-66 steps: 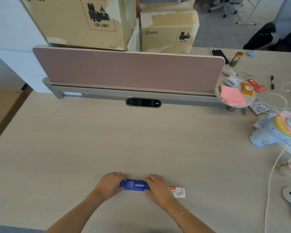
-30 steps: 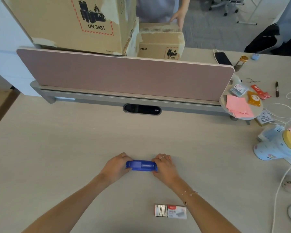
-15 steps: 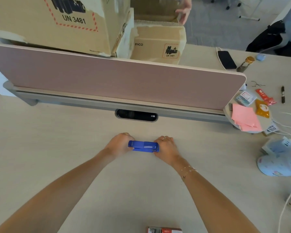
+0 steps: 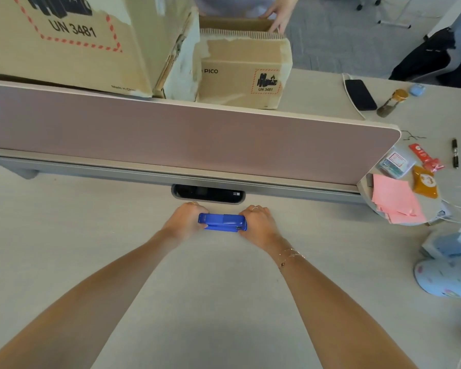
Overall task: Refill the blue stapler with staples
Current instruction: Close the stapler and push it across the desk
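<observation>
Both hands, left and right, grip the ends of the closed blue plastic stapler on the pale bench (no staples in view); opening it comes next.

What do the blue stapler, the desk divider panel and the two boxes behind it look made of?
Blue stapler: looks like glossy moulded plastic, with a soft sheen on top and a small metallic glint at its right end.
Divider panel: matte dusty-pink face, probably fabric or felt, with no reflections; pale rim, grey rail below.
Boxes: corrugated cardboard, with fluting showing on the smaller one's torn top edge.
</observation>
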`<control>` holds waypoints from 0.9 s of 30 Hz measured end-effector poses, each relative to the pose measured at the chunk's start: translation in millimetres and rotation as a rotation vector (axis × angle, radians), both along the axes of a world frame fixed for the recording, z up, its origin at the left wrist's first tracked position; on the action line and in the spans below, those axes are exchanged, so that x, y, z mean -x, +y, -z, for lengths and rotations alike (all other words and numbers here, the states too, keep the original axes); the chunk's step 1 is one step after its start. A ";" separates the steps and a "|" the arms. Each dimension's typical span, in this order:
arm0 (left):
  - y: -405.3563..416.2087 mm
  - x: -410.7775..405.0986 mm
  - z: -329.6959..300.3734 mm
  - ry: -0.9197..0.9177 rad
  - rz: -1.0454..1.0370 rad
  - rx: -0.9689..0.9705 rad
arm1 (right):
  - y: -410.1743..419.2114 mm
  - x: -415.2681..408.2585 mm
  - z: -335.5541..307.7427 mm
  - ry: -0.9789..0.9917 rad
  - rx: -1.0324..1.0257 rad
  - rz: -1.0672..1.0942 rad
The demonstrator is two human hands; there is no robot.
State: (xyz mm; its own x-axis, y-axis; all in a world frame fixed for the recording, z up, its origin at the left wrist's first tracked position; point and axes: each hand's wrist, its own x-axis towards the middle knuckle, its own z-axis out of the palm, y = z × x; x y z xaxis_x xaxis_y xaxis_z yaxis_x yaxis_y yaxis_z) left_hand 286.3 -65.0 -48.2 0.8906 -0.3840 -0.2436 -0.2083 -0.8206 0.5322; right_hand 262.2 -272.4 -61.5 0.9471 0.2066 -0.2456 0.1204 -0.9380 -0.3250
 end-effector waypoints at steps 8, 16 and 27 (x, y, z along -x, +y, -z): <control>-5.7 -17.4 2.7 -0.019 -0.013 0.023 | 0.0 -17.8 5.0 -0.004 0.037 -0.003; -7.9 -17.2 17.1 -0.019 -0.069 -0.002 | 3.0 -23.9 9.8 0.046 0.072 -0.008; -12.5 -8.2 16.1 -0.001 -0.090 -0.038 | 12.5 -14.2 8.3 0.056 0.042 0.091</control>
State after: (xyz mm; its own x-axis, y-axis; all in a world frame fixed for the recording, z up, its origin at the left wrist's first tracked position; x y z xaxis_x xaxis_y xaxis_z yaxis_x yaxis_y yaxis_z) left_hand 294.5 -77.4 -64.3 0.9213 -0.2928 -0.2558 -0.1332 -0.8557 0.5000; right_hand 276.3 -259.9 -69.8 0.9460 0.1089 -0.3053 0.0171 -0.9573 -0.2886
